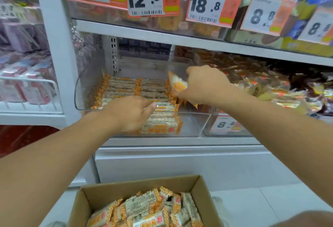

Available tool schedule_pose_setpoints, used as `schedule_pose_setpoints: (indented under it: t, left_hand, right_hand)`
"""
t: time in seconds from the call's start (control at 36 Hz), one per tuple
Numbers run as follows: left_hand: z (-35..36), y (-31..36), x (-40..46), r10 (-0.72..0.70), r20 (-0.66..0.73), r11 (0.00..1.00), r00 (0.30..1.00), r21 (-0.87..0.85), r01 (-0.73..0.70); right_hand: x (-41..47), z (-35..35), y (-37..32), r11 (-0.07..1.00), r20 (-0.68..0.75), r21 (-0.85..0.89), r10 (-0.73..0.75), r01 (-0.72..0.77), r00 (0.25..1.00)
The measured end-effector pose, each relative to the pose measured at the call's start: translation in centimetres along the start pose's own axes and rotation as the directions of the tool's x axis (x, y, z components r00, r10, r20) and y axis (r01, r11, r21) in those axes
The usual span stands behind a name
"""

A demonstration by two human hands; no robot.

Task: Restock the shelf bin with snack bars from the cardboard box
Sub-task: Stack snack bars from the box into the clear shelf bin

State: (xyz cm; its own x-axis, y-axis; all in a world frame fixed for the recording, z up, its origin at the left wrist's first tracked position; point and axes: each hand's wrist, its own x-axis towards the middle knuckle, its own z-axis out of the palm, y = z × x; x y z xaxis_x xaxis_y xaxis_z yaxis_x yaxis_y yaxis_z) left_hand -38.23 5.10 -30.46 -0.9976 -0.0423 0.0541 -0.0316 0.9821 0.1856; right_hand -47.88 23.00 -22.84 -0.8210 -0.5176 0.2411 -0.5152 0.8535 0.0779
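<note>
Up on the white shelf, the clear plastic bin (191, 124) holds flat rows of snack bars (126, 88) in crinkly white wrappers with orange checked ends. Both hands reach into it: the left hand (130, 114) lies on the near bars, fingers loosely extended, while the right hand (203, 84) pinches one bar (177, 83) at the bin's right side. Nearer, a brown cardboard box (137, 189) holds a loose heap of more bars.

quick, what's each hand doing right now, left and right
Left hand: over the front of the clear bin, on the stacked bars; grip cannot be told.
Right hand: holding a snack bar above the bin.
</note>
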Motion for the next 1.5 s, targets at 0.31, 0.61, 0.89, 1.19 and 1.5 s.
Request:
schedule_pose_setpoints:
  t: [0.31,0.61,0.89,1.19,1.5]
  left_hand:
    - [-0.1,0.1,0.2,-0.016,0.053,0.998,0.998,0.064,0.013]
    - [0.2,0.0,0.0,0.020,-0.009,0.999,1.000,0.035,-0.020]
    - [0.5,-0.3,0.3,0.028,-0.021,0.999,0.999,0.041,-0.028]
    - [1.3,5.3,2.4,0.202,-0.072,0.972,0.977,-0.110,-0.209]
    - [1.0,6.4,4.1,0.137,0.122,0.986,0.983,-0.117,-0.123]
  right_hand:
    - [2.3,2.7,-2.9,0.857,0.538,-0.429,-0.012,0.287,0.843]
    - [3.6,3.3,-2.1,0.900,0.755,-0.336,0.081,0.278,0.651]
    - [5.0,3.4,-0.4,0.941,0.707,-0.234,-0.008,0.244,0.708]
    - [5.6,5.0,0.7,0.806,0.707,-0.283,-0.192,0.520,0.681]
    - [6.1,5.8,0.6,0.814,0.738,-0.224,-0.218,0.536,0.639]
